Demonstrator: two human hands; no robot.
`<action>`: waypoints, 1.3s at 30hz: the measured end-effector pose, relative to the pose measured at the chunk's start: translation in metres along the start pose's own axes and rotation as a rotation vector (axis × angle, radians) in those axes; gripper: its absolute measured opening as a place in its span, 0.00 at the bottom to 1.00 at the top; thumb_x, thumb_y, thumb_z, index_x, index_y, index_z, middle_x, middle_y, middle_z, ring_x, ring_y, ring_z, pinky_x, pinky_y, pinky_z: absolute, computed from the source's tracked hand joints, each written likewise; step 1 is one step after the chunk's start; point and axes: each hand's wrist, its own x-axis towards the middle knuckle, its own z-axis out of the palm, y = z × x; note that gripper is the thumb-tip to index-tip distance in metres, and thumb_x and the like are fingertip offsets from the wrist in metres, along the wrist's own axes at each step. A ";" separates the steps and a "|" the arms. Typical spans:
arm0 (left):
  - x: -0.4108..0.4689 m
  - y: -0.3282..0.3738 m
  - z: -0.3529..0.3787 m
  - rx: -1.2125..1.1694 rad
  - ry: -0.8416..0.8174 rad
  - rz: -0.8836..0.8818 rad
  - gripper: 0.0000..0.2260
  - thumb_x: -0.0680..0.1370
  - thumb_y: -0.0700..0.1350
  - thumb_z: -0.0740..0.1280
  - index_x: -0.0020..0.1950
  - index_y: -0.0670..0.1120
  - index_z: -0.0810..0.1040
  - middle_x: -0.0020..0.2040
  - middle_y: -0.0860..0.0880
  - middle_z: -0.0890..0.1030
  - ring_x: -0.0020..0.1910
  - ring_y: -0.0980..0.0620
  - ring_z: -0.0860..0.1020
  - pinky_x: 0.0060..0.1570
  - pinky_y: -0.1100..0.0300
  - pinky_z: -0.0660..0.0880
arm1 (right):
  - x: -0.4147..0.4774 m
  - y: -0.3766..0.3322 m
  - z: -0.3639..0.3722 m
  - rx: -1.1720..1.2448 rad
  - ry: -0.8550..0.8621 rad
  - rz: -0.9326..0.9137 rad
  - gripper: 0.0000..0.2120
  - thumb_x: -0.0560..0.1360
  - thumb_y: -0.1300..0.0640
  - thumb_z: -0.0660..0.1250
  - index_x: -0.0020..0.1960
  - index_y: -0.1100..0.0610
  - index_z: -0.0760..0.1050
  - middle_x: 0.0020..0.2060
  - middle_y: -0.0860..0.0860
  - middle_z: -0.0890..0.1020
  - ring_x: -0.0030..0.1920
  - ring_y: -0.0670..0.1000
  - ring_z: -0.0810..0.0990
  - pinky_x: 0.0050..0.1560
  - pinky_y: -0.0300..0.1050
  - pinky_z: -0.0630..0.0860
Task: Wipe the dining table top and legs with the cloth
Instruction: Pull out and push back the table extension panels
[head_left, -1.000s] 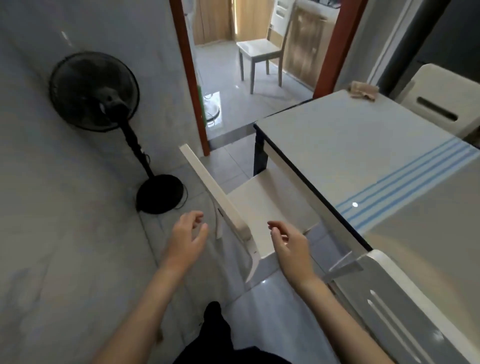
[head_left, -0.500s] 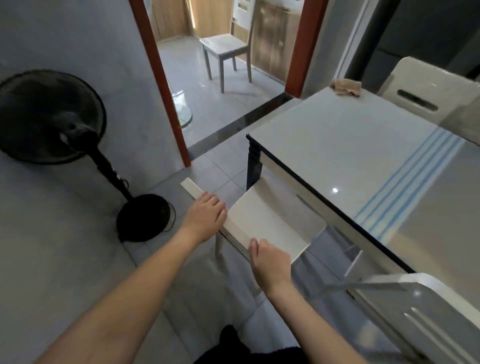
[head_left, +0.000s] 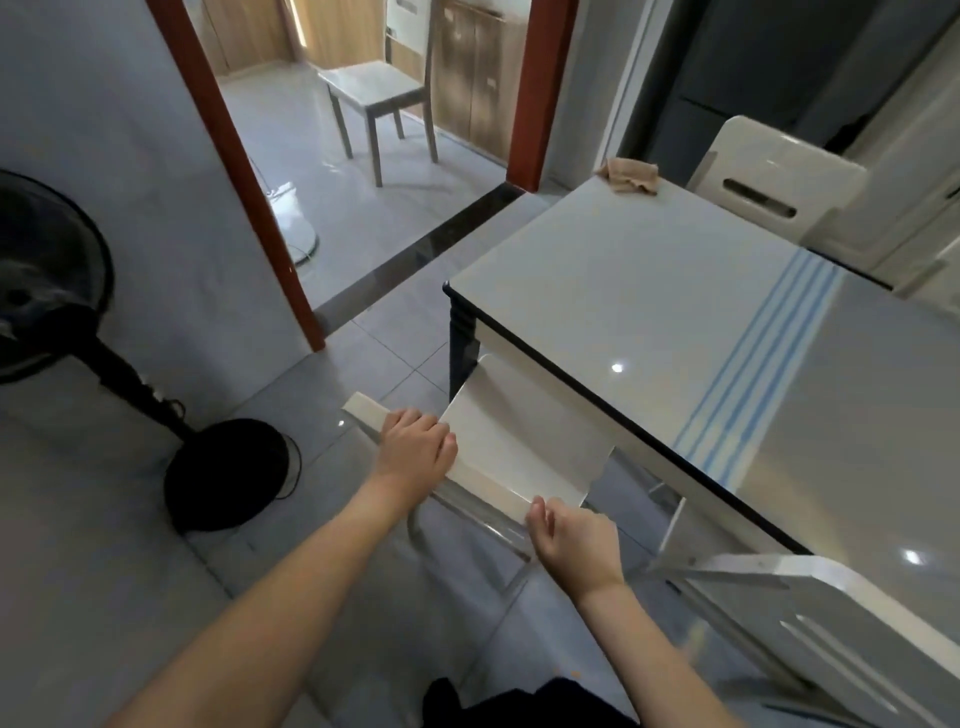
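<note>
The dining table (head_left: 639, 291) has a glossy white top with blue stripes and a dark leg (head_left: 461, 343) at its near left corner. A crumpled beige cloth (head_left: 629, 175) lies on the far corner of the top, well away from both hands. A white chair (head_left: 519, 447) stands pushed partly under the table's near side. My left hand (head_left: 415, 451) grips the top of its backrest. My right hand (head_left: 574, 535) holds the same backrest further right, fingers curled over its edge.
A black standing fan (head_left: 218, 473) is on the floor to the left, against the wall. A second white chair (head_left: 810, 613) is at the bottom right, a third (head_left: 769, 187) behind the table. An open doorway shows another chair (head_left: 379, 98).
Both hands went from hovering open near the chair to gripping its backrest. The chair has slid further under the table and my view has moved closer.
</note>
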 end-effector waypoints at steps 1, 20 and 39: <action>0.002 0.006 0.002 -0.006 0.003 -0.014 0.19 0.78 0.50 0.51 0.36 0.46 0.76 0.36 0.49 0.79 0.39 0.47 0.74 0.50 0.54 0.66 | 0.004 0.007 -0.001 -0.006 0.015 0.012 0.24 0.75 0.45 0.53 0.26 0.57 0.71 0.19 0.54 0.76 0.20 0.59 0.75 0.20 0.45 0.69; 0.105 0.038 0.032 0.142 -0.105 -0.078 0.22 0.78 0.47 0.46 0.36 0.47 0.77 0.36 0.49 0.79 0.40 0.46 0.73 0.49 0.53 0.69 | 0.095 0.056 -0.006 -0.067 0.087 -0.010 0.26 0.77 0.48 0.51 0.26 0.57 0.73 0.19 0.52 0.76 0.18 0.56 0.73 0.23 0.38 0.59; 0.132 -0.025 0.024 0.079 -0.063 0.370 0.18 0.74 0.52 0.56 0.27 0.48 0.75 0.25 0.52 0.76 0.22 0.52 0.73 0.29 0.68 0.58 | 0.089 0.038 0.000 -0.096 0.035 0.322 0.28 0.77 0.50 0.50 0.24 0.59 0.74 0.19 0.52 0.75 0.21 0.55 0.75 0.21 0.44 0.70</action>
